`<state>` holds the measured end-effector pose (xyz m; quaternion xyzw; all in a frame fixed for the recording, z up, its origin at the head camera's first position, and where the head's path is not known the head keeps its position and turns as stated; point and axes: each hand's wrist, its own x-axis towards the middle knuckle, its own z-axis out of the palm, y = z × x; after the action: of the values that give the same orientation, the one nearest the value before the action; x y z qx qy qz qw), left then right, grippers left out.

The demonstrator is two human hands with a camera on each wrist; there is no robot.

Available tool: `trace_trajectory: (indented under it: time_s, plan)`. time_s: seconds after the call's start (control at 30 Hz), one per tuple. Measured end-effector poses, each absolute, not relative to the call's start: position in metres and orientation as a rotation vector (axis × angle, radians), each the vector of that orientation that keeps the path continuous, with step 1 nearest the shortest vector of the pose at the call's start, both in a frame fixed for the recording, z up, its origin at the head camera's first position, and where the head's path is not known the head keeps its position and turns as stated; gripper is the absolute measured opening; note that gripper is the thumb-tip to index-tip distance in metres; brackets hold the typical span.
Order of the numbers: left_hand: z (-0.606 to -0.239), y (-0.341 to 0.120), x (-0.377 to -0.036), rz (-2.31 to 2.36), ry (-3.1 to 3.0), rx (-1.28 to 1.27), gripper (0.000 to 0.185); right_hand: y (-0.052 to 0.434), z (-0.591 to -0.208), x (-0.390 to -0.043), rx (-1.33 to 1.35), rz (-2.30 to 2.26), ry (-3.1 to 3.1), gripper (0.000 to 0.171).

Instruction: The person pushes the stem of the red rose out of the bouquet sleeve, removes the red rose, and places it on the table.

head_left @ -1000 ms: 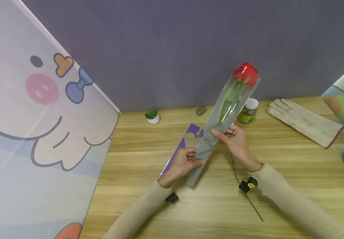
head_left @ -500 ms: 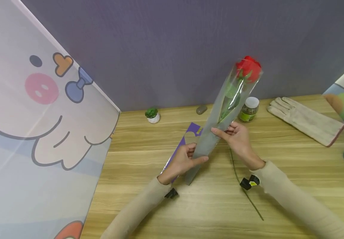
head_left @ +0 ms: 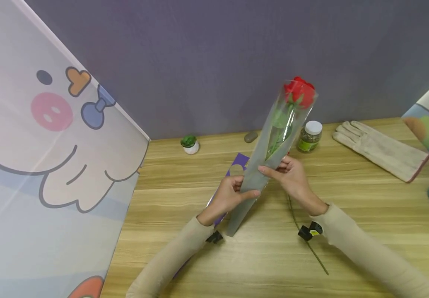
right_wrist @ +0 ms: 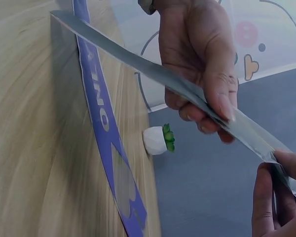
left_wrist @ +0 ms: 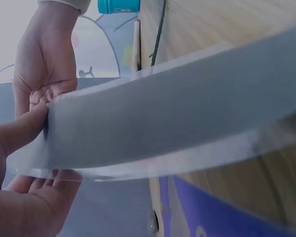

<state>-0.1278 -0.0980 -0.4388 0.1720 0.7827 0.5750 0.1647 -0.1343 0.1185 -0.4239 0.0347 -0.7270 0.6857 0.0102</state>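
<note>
Presently both hands are holding a red rose [head_left: 299, 92] sheathed in a long grey and clear sleeve [head_left: 251, 182], tilted up and away from the person so that the bloom is standing well above and beyond the hands while the sleeve's narrow foot is resting near the left wrist on the wooden table [head_left: 348, 194]. The left hand [head_left: 228, 198] is gripping the lower part of the sleeve, thumb pressed across its front and fingers curled behind, as the left wrist view confirms. The right hand [head_left: 292, 176] is pinching the sleeve just above, at the point where the green stem ends, its thumb and fingertips closing on the film's edge. Under the left hand a purple sleeve [head_left: 233, 174] with a heart-shaped window is lying flat; a bare green stem [head_left: 304, 236] is lying under the right forearm. Beyond the right hand a small jar [head_left: 309, 136] is standing, and farther to that side a pale work glove [head_left: 380, 150] is lying; beyond the left hand a small potted plant [head_left: 190, 144] and a grey pebble [head_left: 251, 137] are sitting by the wall. By appearance the step in hand is seating and straightening the rose within its wrapper; the next move is likely calling for a steady lower grip while the upper fingers are smoothing the film without crushing the bloom.
</note>
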Motion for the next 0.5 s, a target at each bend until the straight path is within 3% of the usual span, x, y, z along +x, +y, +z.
trace_trajectory:
  time_s: [0.3,0.5]
  plan:
    - [-0.4391,-0.0998,-0.1297,1.606,2.252,0.535,0.03,0.1215,-0.4239,-0.1357,0.073,2.176,-2.237,0.033]
    - [-0.439,-0.1024,-0.1283,1.617,2.258,0.584,0.026,0.1244,-0.4195,-0.1373,0.073,2.227,-2.123,0.007]
